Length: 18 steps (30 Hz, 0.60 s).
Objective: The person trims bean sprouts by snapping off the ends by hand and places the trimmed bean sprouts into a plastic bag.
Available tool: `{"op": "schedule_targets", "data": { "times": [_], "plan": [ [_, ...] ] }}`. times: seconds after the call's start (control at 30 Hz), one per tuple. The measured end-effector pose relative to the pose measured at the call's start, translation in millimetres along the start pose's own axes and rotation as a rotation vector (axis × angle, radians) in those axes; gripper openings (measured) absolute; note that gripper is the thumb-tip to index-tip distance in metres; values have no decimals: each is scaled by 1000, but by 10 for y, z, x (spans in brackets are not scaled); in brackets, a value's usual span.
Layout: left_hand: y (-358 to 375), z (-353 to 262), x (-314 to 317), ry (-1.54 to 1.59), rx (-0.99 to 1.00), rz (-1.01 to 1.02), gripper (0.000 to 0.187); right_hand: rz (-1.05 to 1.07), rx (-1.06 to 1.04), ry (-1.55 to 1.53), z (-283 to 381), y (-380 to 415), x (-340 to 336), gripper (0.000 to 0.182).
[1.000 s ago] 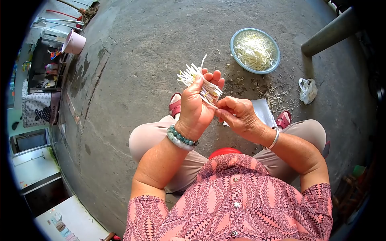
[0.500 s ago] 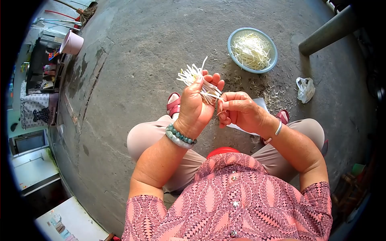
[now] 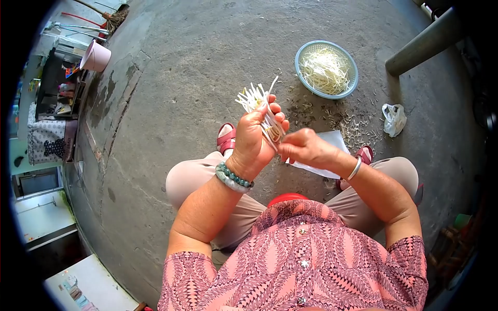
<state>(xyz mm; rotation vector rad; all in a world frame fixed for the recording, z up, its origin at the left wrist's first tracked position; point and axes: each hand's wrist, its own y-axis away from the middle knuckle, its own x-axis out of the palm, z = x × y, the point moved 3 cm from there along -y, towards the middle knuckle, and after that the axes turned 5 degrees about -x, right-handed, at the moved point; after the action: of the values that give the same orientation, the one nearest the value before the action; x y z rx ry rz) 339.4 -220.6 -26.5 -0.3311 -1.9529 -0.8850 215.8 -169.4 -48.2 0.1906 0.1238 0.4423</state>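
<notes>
A bunch of white bean sprouts (image 3: 272, 126) lies across the palm of my left hand (image 3: 252, 136), its thumb pressed over them and the fingers curled behind. Some yellowish heads show among the stalks at the top. My right hand (image 3: 303, 147) is closed in a pinch at the lower ends of this bunch, beside the left palm; its fingertips are slightly blurred. Ahead on the floor stands a blue plastic colander (image 3: 354, 83) holding a heap of sprouts (image 3: 325, 70). Small root scraps (image 3: 355, 129) litter the concrete below it.
A white sheet (image 3: 327, 150) lies on the floor under my right hand. A clear plastic bag (image 3: 394, 119) sits to the right, near a thick grey post (image 3: 420, 44). At the far left are a pink bucket (image 3: 96, 56) and a broom (image 3: 114, 19). My knees flank my hands.
My right hand has turned more knuckles-up and its fingers have drawn in at the sprouts' lower ends. The left hand with its bunch has shifted slightly right. More of the white sheet shows.
</notes>
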Motion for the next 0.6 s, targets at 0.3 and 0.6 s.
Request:
{"op": "schedule_targets", "data": {
  "times": [0.3,0.6],
  "plan": [
    [167,48,-11,-235,-1,127,32,-236,-248,322,-194,275,151,22],
    [317,508,-243,-495,-278,240,27,-143,-14,-820,-56,475,-242,53]
  ]
}}
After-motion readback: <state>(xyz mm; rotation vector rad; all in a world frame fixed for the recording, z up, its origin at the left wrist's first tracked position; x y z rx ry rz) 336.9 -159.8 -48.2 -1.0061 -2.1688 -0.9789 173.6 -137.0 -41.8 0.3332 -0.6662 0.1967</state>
